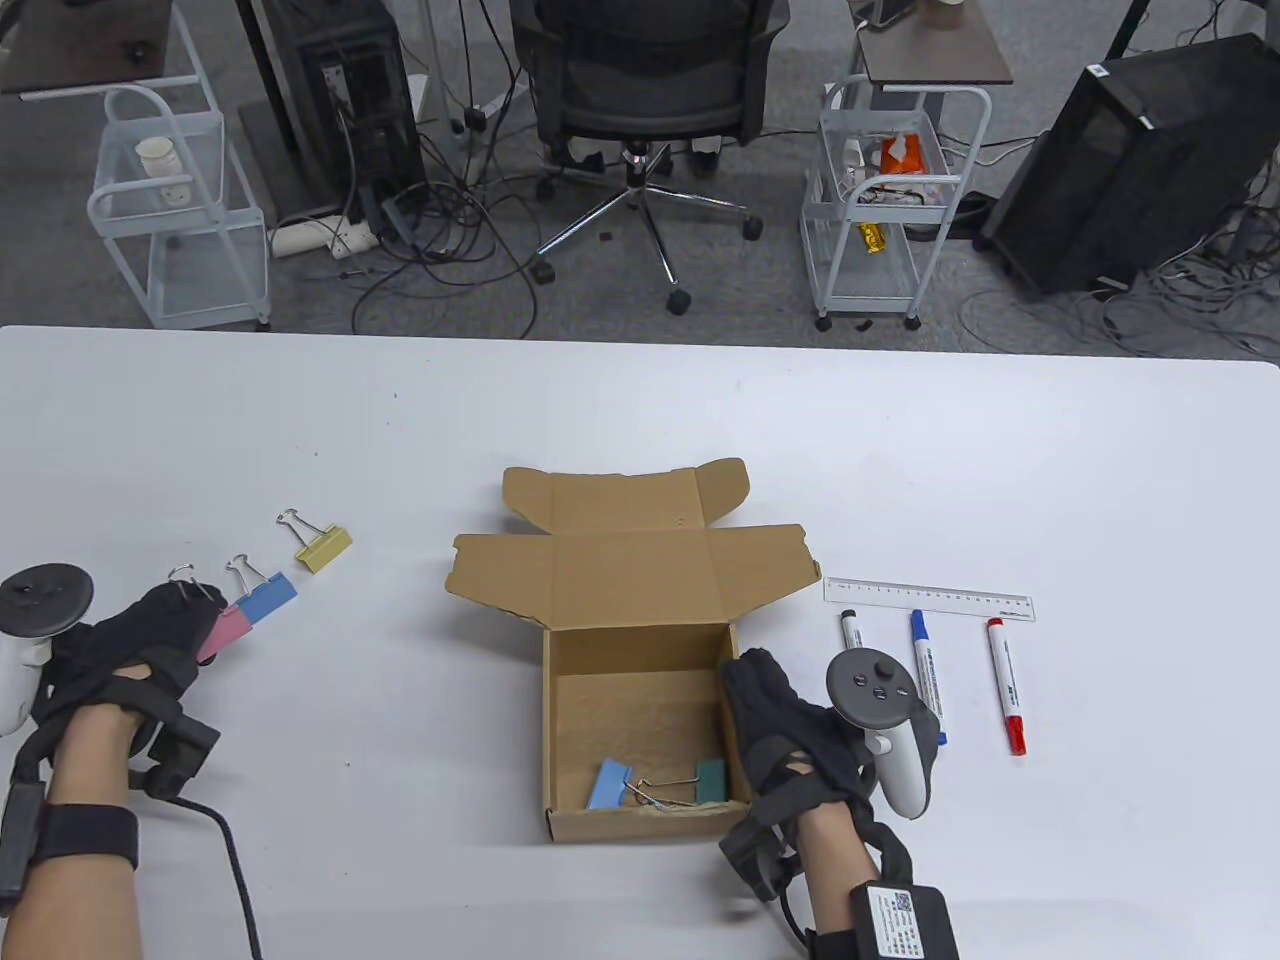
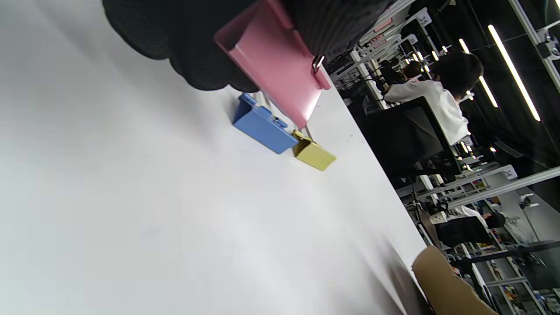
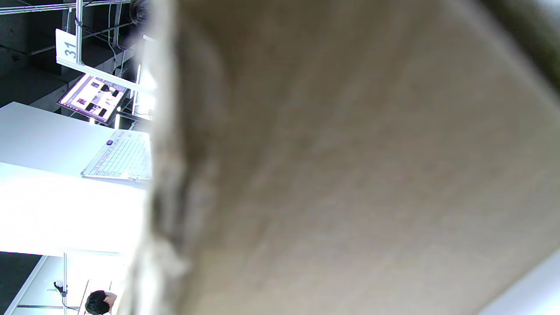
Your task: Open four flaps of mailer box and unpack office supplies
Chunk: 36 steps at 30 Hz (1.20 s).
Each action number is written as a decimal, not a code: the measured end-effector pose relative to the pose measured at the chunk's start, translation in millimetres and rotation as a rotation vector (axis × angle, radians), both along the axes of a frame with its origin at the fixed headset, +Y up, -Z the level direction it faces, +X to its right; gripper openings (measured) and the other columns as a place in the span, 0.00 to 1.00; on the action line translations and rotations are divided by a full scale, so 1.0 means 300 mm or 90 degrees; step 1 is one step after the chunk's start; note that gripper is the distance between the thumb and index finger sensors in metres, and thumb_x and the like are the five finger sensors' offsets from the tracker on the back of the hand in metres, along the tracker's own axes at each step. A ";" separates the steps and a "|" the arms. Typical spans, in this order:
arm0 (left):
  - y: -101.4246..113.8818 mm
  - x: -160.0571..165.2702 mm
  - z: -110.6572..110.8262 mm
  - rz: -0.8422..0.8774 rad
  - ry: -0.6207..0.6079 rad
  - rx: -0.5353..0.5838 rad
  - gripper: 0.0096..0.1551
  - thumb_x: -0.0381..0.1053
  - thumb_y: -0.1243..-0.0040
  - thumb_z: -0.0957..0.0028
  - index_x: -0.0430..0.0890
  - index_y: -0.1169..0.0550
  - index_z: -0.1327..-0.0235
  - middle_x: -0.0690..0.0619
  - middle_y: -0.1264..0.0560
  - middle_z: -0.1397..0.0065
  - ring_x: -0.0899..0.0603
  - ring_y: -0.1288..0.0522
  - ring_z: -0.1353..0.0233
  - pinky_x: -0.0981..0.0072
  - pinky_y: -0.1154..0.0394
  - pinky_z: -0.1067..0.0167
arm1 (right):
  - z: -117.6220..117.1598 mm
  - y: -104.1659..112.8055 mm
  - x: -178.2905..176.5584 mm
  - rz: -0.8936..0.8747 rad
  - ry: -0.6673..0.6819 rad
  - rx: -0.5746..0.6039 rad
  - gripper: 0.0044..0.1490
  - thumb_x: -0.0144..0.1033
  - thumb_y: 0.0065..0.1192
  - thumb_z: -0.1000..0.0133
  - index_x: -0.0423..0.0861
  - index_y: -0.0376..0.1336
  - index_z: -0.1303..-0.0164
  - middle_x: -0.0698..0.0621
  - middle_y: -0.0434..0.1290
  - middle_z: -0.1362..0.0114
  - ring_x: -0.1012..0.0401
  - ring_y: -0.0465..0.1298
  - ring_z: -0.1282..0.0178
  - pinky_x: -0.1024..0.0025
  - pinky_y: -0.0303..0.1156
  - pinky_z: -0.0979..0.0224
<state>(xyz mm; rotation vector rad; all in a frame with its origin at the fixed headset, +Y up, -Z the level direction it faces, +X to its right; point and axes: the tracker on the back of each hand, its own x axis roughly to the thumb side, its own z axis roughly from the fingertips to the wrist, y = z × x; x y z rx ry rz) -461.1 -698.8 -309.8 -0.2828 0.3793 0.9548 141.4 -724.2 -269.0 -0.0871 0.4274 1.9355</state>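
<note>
The brown mailer box (image 1: 640, 600) stands open at mid-table with its flaps folded back. A light blue binder clip (image 1: 610, 783) and a green binder clip (image 1: 712, 780) lie inside by the near wall. My right hand (image 1: 760, 700) holds the box's right wall, fingers over the rim; the right wrist view shows only blurred cardboard (image 3: 350, 175). My left hand (image 1: 195, 615) pinches a pink binder clip (image 1: 222, 632) (image 2: 275, 74) just above the table at the left. Beside it lie a blue clip (image 1: 268, 597) (image 2: 262, 127) and a yellow clip (image 1: 322, 548) (image 2: 314, 155).
Right of the box lie a clear ruler (image 1: 928, 600) and three markers: black (image 1: 853, 632), blue (image 1: 928, 675), red (image 1: 1007, 685). Beyond the table's far edge stand an office chair (image 1: 650, 90) and wire carts (image 1: 880, 200).
</note>
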 end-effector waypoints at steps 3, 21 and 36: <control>-0.030 -0.010 -0.007 -0.020 0.011 -0.034 0.28 0.53 0.44 0.37 0.44 0.28 0.27 0.44 0.25 0.26 0.34 0.27 0.25 0.37 0.32 0.28 | 0.001 0.000 0.000 0.001 -0.001 0.000 0.50 0.54 0.36 0.31 0.26 0.39 0.15 0.23 0.48 0.12 0.26 0.54 0.18 0.30 0.55 0.22; -0.077 -0.019 -0.005 -0.132 0.066 -0.102 0.35 0.55 0.44 0.37 0.46 0.38 0.19 0.44 0.33 0.21 0.36 0.35 0.24 0.43 0.35 0.27 | 0.002 0.000 0.000 0.004 -0.001 0.002 0.50 0.54 0.36 0.31 0.26 0.39 0.15 0.23 0.49 0.12 0.25 0.54 0.18 0.30 0.55 0.22; -0.052 0.035 0.002 -0.231 -0.080 -0.122 0.41 0.58 0.39 0.39 0.53 0.43 0.15 0.40 0.48 0.11 0.29 0.47 0.16 0.33 0.42 0.23 | 0.002 0.000 -0.002 0.003 0.000 0.001 0.50 0.54 0.36 0.31 0.26 0.39 0.15 0.23 0.48 0.12 0.26 0.54 0.18 0.30 0.55 0.22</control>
